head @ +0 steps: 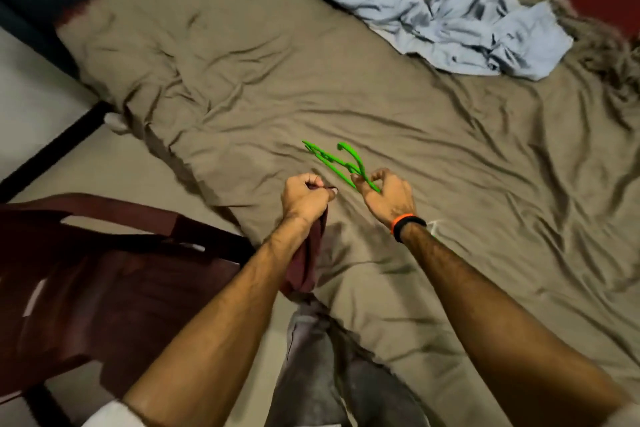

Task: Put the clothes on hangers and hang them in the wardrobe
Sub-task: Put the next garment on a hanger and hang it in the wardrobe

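The left hand [304, 196] grips a dark red cloth [304, 263], the right hand [388, 196] pinches the green hanger [332, 161] beside it; slide the hanger in slowly.

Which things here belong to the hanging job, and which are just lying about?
Job:
- bright green plastic hanger, in right hand grip
- dark maroon cloth garment, gripped by left hand
- crumpled pale blue garment

Lying about:
- dark brown plastic chair
- wrinkled olive-brown bedsheet
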